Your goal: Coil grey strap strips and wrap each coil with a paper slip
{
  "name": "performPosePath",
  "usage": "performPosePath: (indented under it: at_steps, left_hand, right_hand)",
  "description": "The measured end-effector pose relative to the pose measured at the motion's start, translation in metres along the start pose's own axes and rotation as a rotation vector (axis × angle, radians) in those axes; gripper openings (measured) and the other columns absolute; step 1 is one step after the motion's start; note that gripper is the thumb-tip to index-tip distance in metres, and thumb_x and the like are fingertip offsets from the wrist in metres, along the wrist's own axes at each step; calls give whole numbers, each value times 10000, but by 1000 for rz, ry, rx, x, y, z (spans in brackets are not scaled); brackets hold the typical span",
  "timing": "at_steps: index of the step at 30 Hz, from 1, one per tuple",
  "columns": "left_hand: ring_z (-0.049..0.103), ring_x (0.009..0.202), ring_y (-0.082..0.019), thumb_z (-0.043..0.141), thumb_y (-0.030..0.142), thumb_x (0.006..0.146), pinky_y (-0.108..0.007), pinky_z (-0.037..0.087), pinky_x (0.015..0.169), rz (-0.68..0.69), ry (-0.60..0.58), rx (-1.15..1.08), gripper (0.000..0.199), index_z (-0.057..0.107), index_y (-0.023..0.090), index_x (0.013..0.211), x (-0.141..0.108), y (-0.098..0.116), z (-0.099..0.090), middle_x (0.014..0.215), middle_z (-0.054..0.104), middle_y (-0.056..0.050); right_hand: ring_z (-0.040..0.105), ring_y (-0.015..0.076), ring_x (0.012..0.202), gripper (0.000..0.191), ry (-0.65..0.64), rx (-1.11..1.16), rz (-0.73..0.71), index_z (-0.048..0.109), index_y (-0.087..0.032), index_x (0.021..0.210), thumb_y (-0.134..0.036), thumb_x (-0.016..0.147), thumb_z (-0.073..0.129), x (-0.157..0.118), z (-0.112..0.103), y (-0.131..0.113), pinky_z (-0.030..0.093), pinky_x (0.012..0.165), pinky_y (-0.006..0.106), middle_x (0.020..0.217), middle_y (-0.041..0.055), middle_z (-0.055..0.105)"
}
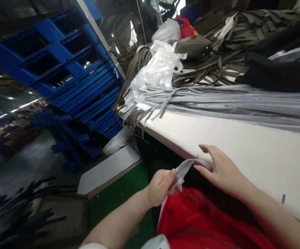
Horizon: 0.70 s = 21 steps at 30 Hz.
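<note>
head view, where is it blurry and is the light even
Head view: blur smears the dark strips at lower left, while the left hand and right hand look clearer; head view: light is uneven, table bright, green floor dim.

green floor (108, 197) | white table (248, 145) | stacked blue pallets (94, 95) | bright strip light (26, 104)

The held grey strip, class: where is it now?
In the head view, the strip sits just below-right of centre, gripped by the left hand beside the right hand.
</note>
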<state>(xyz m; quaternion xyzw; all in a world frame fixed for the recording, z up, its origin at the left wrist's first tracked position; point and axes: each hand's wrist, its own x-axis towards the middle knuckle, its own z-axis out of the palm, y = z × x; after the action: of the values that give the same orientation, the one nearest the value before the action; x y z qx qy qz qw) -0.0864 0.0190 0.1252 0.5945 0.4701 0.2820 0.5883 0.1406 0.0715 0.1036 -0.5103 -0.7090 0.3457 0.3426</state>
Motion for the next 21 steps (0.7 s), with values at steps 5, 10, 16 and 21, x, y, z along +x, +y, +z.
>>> performPosePath:
  at_steps: [5, 10, 16, 21]
  left_hand:
    - [234, 276, -60, 344, 649, 925, -199, 198, 326, -23, -129, -482, 676, 666, 91, 717, -7, 30, 12, 344, 313, 69]
    - [552, 573, -129, 364, 494, 985, -341, 516, 786, 565, 556, -258, 453, 616, 146, 1130, 9, 47, 6, 593, 496, 31]
    - [611, 1013, -295, 448, 520, 914, -478, 394, 1016, 716, 552, 689, 513, 607, 117, 1189, 31, 1, -38, 919, 660, -135]
    - [622, 662, -232, 431, 623, 877, -361, 491, 722, 230, 190, 679, 556, 693, 157, 727, 18, -8, -22, 626, 610, -94]
  right_hand:
    - [560, 258, 1171, 428, -293, 90, -330, 546, -240, 1261, -185, 840, 484, -13, 28, -26, 412, 1051, 453, 1257, 88, 622]
    - [632, 183, 792, 298, -752, 454, -130, 642, -201, 876, -293, 967, 374, -27, 45, -40, 513, 789, 308, 836, 26, 682]
    - [549, 134, 596, 414, -737, 673, 15, 649, -181, 856, -525, 948, 436, -41, 2, -41, 472, 633, 249, 629, 9, 629]
    - [599, 197, 613, 372, -285, 309, 80, 649, -180, 881, -531, 862, 527, -6, -14, -10, 497, 589, 309, 677, 52, 655]
